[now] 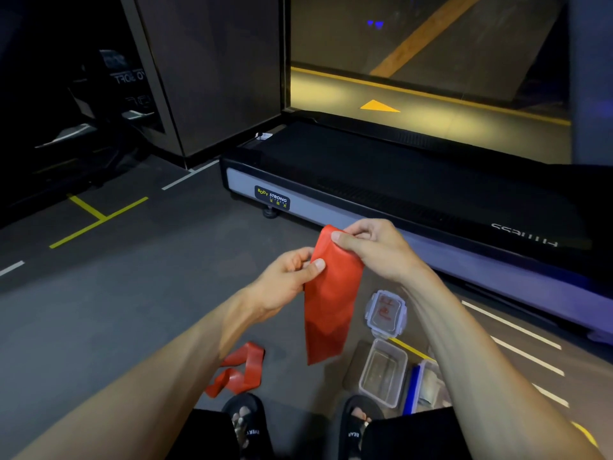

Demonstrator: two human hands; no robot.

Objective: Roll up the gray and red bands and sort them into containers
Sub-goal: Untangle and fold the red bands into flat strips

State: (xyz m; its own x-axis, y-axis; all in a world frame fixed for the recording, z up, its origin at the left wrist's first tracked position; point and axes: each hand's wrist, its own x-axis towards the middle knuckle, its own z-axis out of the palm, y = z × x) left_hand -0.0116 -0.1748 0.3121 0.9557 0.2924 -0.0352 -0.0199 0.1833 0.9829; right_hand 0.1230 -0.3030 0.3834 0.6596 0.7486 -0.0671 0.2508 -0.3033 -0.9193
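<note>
The person stood over the dark gym floor [132, 310] with a flat, wide red elastic band [328, 300] held up in front of them. The right hand [374, 250] pinched the band's top edge between thumb and curled fingers, while the left hand [292, 277] pinched its left edge a little lower, thumb pressed on the face of the rubber. Both grips were closed on that one band; the rest of it hung straight down, unrolled, its free end dangling above the floor between the feet.

A second red band [238, 370] lay crumpled on the floor near the left foot. To the right sat an open clear plastic container [383, 373], and beside it a second container with a blue rim [421, 383], partly hidden behind the right forearm. A clear clip-lock lid [386, 313] lay on the floor just beyond them. A grey-sided treadmill deck [365, 180] ran across behind everything.

From where I stood, the roll had barely begun, if at all. The risk looked plain: thin slack rubber tends to spring open, so a loose first turn would likely unwind or go crooked. With the tail hanging free, it could also twist, and a fat, uneven roll might not seat in the small container.
</note>
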